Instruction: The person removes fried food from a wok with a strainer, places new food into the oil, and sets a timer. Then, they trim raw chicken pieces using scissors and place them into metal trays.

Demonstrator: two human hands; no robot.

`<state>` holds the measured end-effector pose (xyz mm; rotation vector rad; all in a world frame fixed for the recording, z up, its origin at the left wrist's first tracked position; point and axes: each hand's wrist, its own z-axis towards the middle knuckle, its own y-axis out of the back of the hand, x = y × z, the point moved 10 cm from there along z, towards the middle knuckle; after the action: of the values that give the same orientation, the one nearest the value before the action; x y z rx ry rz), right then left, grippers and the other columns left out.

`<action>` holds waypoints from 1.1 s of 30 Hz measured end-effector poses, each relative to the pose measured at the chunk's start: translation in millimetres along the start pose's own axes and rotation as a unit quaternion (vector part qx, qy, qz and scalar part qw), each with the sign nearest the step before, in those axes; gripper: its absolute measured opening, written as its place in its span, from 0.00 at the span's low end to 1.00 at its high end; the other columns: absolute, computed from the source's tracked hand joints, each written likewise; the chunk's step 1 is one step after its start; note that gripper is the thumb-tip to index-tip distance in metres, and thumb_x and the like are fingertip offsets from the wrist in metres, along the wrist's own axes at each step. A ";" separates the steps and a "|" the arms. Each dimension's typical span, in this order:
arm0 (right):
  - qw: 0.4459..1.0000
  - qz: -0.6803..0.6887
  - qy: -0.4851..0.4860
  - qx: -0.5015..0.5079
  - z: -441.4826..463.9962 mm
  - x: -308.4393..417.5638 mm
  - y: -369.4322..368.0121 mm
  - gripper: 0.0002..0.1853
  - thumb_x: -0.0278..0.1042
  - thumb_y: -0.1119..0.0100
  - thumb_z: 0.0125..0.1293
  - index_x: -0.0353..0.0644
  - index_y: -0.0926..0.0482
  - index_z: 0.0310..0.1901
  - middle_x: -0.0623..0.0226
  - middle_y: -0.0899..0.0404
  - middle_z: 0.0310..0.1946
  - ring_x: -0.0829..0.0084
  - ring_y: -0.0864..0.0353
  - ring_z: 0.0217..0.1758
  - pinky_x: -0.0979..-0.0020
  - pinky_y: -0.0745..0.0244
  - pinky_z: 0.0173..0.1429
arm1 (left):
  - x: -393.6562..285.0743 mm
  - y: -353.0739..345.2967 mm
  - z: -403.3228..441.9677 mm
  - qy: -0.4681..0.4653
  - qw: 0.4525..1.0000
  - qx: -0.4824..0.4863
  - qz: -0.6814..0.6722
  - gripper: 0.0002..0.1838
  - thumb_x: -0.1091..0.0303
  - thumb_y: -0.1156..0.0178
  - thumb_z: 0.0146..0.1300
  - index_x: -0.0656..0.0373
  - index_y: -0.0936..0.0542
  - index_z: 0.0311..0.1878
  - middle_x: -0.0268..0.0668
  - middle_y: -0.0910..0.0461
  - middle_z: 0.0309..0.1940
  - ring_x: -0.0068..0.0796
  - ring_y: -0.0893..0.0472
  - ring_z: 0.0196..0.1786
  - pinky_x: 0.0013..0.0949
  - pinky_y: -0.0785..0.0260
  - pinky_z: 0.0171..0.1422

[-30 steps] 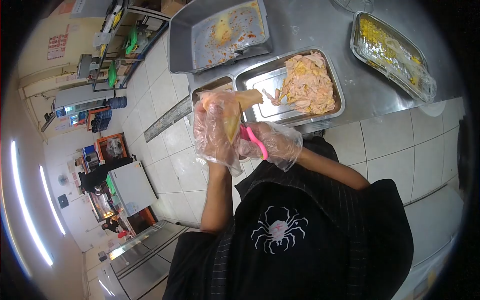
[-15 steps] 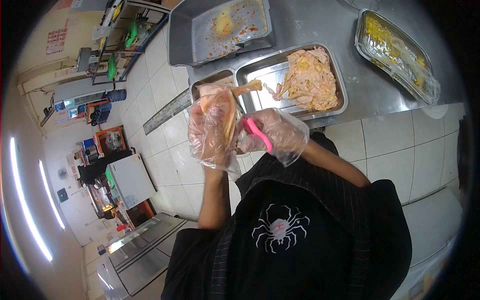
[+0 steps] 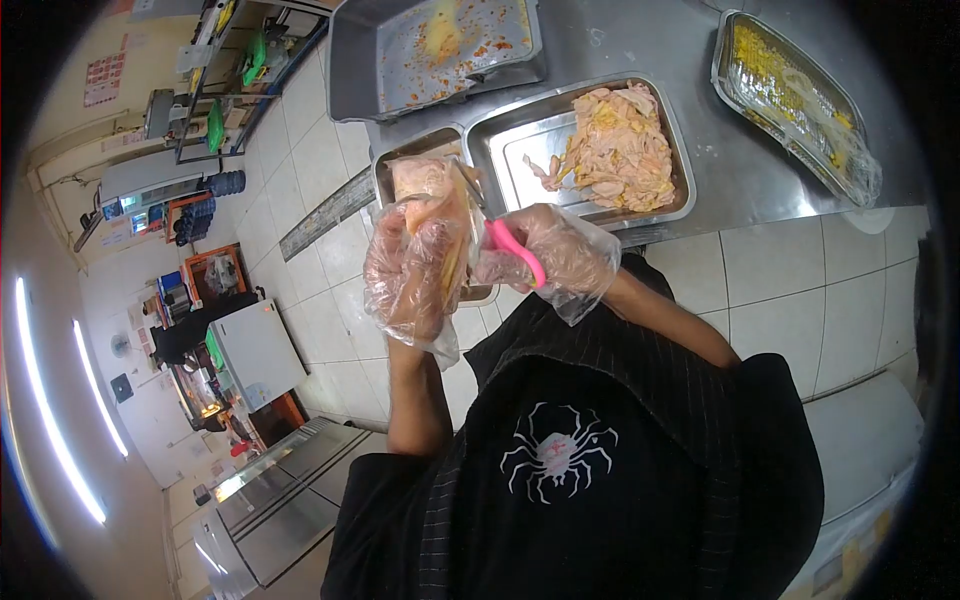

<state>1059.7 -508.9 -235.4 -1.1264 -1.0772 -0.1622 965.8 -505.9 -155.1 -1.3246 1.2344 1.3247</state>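
Observation:
My left hand, in a clear plastic glove, is closed around a piece of raw meat with pale skin. My right hand, gloved too, grips scissors with pink handles. Their blades point up and left against the meat's right side; whether they are parted is hard to tell. Both hands are raised over the near edge of a smaller metal tray. Right of it, a larger metal tray holds a heap of pale skin and meat pieces with yellow bits.
A grey plastic tub with orange residue stands at the back left of the steel table. A plastic-covered tray of yellow food lies at the right. Beyond the table are floor tiles, a white freezer and shelving.
My left hand has moved slightly left with the meat, whose protruding end no longer sticks out over the larger tray. My right hand has shifted slightly up and right with the scissors.

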 end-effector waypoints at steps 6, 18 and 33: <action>0.993 -0.011 -0.091 0.080 -19.5 -33.6 -11.9 0.17 0.46 0.39 0.62 0.37 0.22 0.34 0.70 0.23 0.24 0.82 0.24 0.29 0.79 0.27 0.35 | 4.2 5.1 10.9 0.024 0.997 -0.006 -0.067 0.14 0.68 0.41 0.63 0.63 0.27 0.48 0.38 0.23 0.43 0.26 0.22 0.44 0.27 0.28 0.49; 1.000 -0.005 0.008 0.005 -1.5 -15.9 1.1 0.13 0.39 0.35 0.60 0.37 0.21 0.37 0.74 0.23 0.25 0.85 0.27 0.27 0.81 0.28 0.32 | 36.1 3.7 -2.2 0.109 0.989 0.013 -0.095 0.17 0.63 0.41 0.63 0.61 0.29 0.51 0.40 0.24 0.43 0.27 0.22 0.43 0.26 0.26 0.44; 0.985 0.160 -0.053 -0.036 6.1 -37.2 11.0 0.12 0.36 0.37 0.61 0.39 0.25 0.41 0.69 0.23 0.31 0.77 0.21 0.33 0.76 0.23 0.34 | 59.4 10.2 6.7 0.096 0.988 -0.020 -0.120 0.21 0.57 0.43 0.65 0.60 0.31 0.54 0.38 0.23 0.40 0.23 0.23 0.34 0.21 0.29 0.32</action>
<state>1043.2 -513.4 -270.8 -1.3700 -0.9740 0.1141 951.5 -504.5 -214.0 -1.6054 1.1378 1.0750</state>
